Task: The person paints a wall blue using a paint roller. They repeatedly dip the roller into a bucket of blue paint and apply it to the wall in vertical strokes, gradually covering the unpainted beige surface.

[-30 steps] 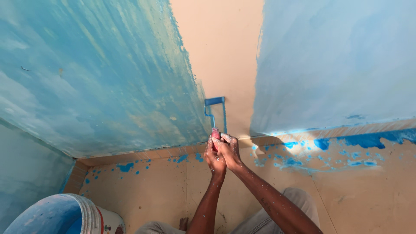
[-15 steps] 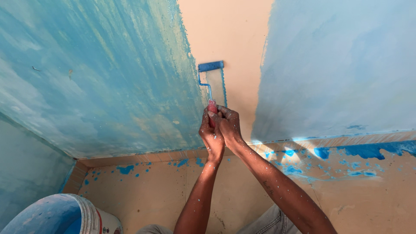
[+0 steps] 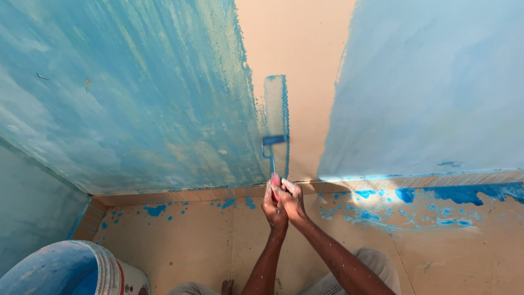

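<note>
**Caller:** Walls first: a big blue-painted wall (image 3: 125, 93) fills the left, a paler blue stretch (image 3: 431, 87) fills the right, and a bare peach strip (image 3: 305, 49) runs between them

**Partner:** And below that, a peach floor (image 3: 202, 246) spattered with blue drips, heaviest along the skirting on the right

**Caller:** Bottom left corner, a paint bucket (image 3: 82, 270), blue inside, white on the outside, well apart from the action

**Partner:** On to the tool. Small paint roller (image 3: 274, 140), blue sleeve flat against the wall, low down on the bare strip, just at the edge of the left-hand blue. A thin fresh band (image 3: 275, 104) sits right above it

**Caller:** Both hands are on it. Left hand (image 3: 273, 205) and right hand (image 3: 292, 201) are clamped together around the red handle (image 3: 275, 180), one stacked against the other

**Partner:** Orientation?

**Caller:** Long axis of the handle and frame runs up the wall, head pointing away from the person, handle end toward the floor. The sleeve itself lies crosswise, level with the skirting

**Partner:** So my read: rolling paint onto that unpainted strip, near the bottom of a pass

**Caller:** Agreed. I'd say the next move calls for steady two-handed pressure, sleeve kept flat, stroke straight along the strip and overlapping the blue edge
</note>
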